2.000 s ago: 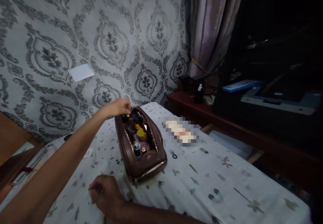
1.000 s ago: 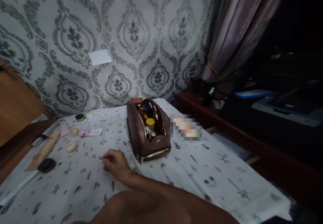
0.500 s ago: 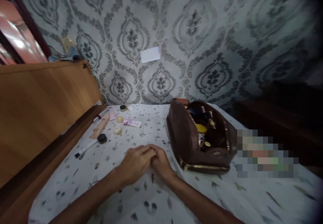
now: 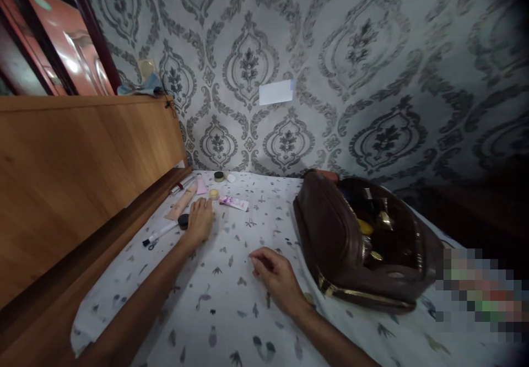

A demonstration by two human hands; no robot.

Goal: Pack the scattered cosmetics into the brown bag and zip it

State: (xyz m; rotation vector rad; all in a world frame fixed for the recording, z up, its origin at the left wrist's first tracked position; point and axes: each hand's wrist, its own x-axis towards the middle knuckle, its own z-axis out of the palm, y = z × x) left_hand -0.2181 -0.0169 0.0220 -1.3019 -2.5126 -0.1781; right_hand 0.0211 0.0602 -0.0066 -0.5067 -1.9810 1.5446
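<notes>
My left hand (image 4: 200,221) lies palm down over the group of cosmetics on the left, its fingers stretched forward and slightly apart. A small pale jar that stood there is mostly hidden by it. Just left of the hand is a black-lidded jar (image 4: 183,221); beyond the fingertips sits a yellowish jar (image 4: 214,194). A white and purple tube (image 4: 233,203) lies to the right of those fingers. My right hand (image 4: 276,276) hovers or rests near the middle of the patterned sheet (image 4: 243,323), fingers loosely curled, nothing seen in it. Beside it stands an unzipped brown bag (image 4: 330,235).
A beige tube (image 4: 182,201), a pink tube (image 4: 201,185), a brush (image 4: 163,232) and a dark-lidded jar (image 4: 219,176) lie at the left. Wooden panel (image 4: 91,152) borders that side; the papered wall (image 4: 314,124) closes the back. Several items fill the bag.
My hands were joined at the middle and are now apart. The left has moved forward and left onto the cosmetics; the right stays near the bag. The view has turned left.
</notes>
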